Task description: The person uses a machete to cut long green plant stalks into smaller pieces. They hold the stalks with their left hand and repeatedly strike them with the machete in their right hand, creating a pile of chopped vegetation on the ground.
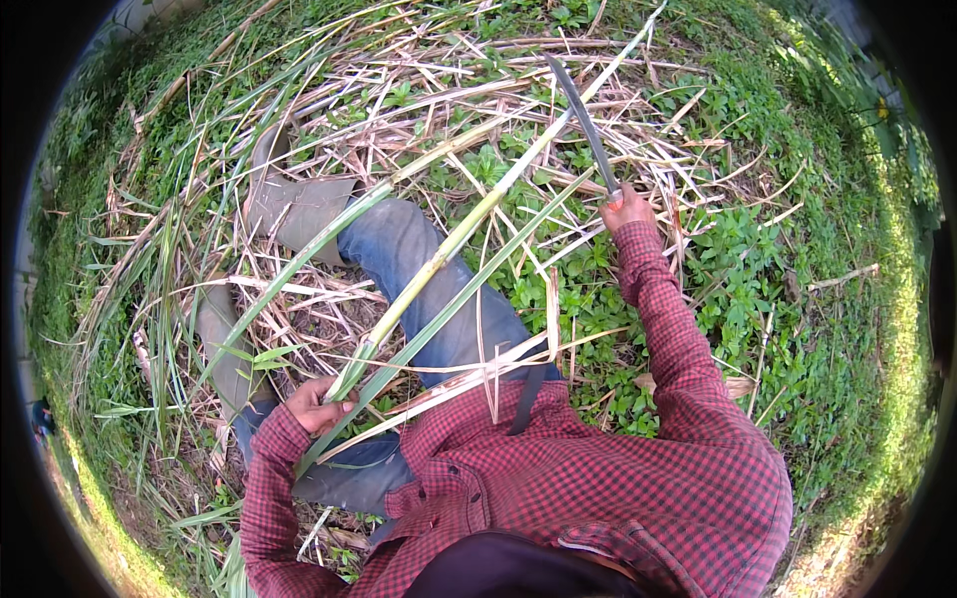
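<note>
My left hand [317, 407] is closed round the lower end of a long yellow-green cane stalk [469, 227]. The stalk slants up and away to the right across my lap, with long green leaves [439, 321] hanging beside it. In my right hand [628, 211], out to the right, is the handle of a machete. Its long dark machete blade [588, 128] points away from me and crosses the stalk's upper part. The handle is mostly hidden by my fingers. Strips of dry leaf [478, 377] lie over my lap.
I sit on the ground, legs bent, in jeans [399, 249] and grey boots [294, 214]. Dry stalk litter [399, 130] is spread ahead of my legs. Long green leaves [164, 329] are heaped at the left. Low green plants [748, 269] grow at the right.
</note>
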Available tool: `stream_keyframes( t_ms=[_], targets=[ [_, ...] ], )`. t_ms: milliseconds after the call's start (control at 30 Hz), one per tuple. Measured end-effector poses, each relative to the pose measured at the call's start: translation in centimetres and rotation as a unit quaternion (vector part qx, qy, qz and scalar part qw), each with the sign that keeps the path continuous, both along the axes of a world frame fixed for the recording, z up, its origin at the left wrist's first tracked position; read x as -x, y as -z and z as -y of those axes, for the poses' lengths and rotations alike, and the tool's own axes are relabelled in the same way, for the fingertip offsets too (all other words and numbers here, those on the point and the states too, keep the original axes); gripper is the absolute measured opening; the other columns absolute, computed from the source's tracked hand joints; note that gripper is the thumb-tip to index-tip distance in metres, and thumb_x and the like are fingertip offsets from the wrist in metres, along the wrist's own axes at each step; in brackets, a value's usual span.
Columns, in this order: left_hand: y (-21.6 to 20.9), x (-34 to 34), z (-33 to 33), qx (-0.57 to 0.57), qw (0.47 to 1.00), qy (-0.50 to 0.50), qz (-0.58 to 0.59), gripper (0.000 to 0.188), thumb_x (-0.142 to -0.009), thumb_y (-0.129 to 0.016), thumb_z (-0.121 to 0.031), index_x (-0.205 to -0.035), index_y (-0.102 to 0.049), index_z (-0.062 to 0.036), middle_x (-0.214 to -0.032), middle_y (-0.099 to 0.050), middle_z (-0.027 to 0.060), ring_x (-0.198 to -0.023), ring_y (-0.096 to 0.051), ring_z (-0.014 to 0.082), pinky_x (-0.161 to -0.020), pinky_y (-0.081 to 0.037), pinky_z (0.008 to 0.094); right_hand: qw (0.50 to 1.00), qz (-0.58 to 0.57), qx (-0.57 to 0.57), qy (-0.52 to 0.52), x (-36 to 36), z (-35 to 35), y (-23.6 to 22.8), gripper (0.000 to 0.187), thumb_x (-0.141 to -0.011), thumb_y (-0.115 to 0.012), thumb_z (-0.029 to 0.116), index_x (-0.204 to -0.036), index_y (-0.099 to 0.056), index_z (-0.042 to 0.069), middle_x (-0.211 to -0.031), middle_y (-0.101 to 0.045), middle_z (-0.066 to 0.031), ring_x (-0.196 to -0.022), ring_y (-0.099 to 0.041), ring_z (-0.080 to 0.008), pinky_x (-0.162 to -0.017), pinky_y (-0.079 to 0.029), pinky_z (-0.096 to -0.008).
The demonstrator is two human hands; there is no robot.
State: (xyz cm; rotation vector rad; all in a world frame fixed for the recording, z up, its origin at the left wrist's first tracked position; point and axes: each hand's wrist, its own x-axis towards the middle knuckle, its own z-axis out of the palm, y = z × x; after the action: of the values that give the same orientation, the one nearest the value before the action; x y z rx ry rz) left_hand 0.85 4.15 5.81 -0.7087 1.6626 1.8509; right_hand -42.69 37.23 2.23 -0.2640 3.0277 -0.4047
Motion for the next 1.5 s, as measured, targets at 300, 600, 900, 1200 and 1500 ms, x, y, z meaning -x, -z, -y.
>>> stream_keyframes(
  t_ms=[300,600,900,1200,1500],
  targets=[
    [0.9,0.1,0.3,0.618,0.768,0.019,-0.168,0.022,-0.088,-0.054,-0.02,-0.094,-0.058,0.0,-0.07,-0.057,0.0129,-0.063,-0.057,0.0336,-0.06,-0.048,0.0359,0.927,0.024,0.09,-0.363,-16.0,4.6,0.3,0.033,-0.072,-0.061,0.02,-0.101,-0.051,0.008,-0.087,-0.061,-0.0107,-0.08,-0.062,-0.0307,-0.068,-0.05,-0.0419],
    [0.0,-0.2,2.4,0.114,0.986,-0.094,-0.072,0.044,-0.097,-0.038,-0.038,-0.088,-0.06,-0.0008,-0.055,-0.051,0.0008,-0.042,-0.044,0.0088,-0.041,-0.037,0.0219,0.977,0.018,0.033,-0.212,-8.6,6.3,0.9,0.036,-0.071,-0.064,0.027,-0.101,-0.054,0.011,-0.081,-0.063,-0.0162,-0.081,-0.063,-0.0346,-0.071,-0.051,-0.0431],
    [2.4,0.2,1.9,-0.031,0.993,-0.102,-0.051,0.043,-0.097,-0.038,-0.038,-0.089,-0.058,-0.0009,-0.052,-0.051,0.0048,-0.037,-0.045,0.0124,-0.037,-0.039,0.0247,0.96,-0.007,-0.075,-0.268,-5.2,4.1,0.3,0.033,-0.075,-0.058,0.021,-0.104,-0.051,0.007,-0.084,-0.063,-0.0171,-0.082,-0.063,-0.0355,-0.075,-0.05,-0.046],
    [1.6,1.8,1.2,0.145,0.977,-0.143,-0.066,0.036,-0.097,-0.041,-0.033,-0.085,-0.055,-0.0028,-0.053,-0.051,0.0032,-0.039,-0.045,0.0107,-0.039,-0.037,0.0233,0.998,-0.004,-0.024,-0.061,3.5,3.9,1.3,0.042,-0.071,-0.067,0.033,-0.102,-0.06,0.007,-0.091,-0.065,-0.0191,-0.087,-0.063,-0.0358,-0.079,-0.049,-0.0444],
    [0.7,10.8,2.8,0.672,0.718,-0.076,-0.167,0.028,-0.081,-0.058,-0.017,-0.107,-0.058,-0.0069,-0.098,-0.063,0.0162,-0.084,-0.061,0.0357,-0.073,-0.049,0.0435,0.965,0.089,0.202,-0.139,-8.8,8.1,-0.1,0.044,-0.063,-0.07,0.031,-0.097,-0.06,0.004,-0.086,-0.065,-0.0171,-0.082,-0.063,-0.0334,-0.076,-0.049,-0.0395]
  ],
)
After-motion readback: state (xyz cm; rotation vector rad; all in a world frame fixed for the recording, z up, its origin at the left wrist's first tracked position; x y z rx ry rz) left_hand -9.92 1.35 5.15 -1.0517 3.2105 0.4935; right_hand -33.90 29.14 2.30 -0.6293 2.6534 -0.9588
